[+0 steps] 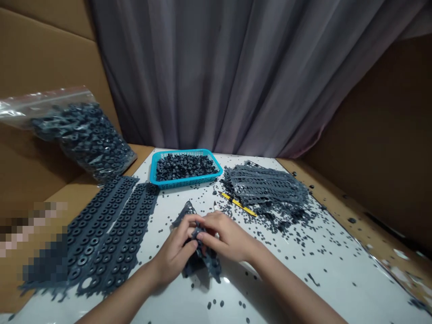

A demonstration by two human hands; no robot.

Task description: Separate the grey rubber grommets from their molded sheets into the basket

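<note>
Closed off behind by the curtain (pixel 202 81), at right by a cardboard wall (pixel 381 99). Blocked at left by mats (pixel 89 227) and the bag (pixel 97 139), at far middle by the basket (pixel 187 182). Narrowed to a slit between basket and sheets (pixel 270 184). Obstructed before the sheets by a pen (pixel 238 204) and bits (pixel 297 216). Filled at near middle by left hand (pixel 173 249), right hand (pixel 224 236) and a piece (pixel 212 265). Passable between mats and left hand, more widely on the worktop (pixel 367 306) right of the right forearm (pixel 290 284).
</note>
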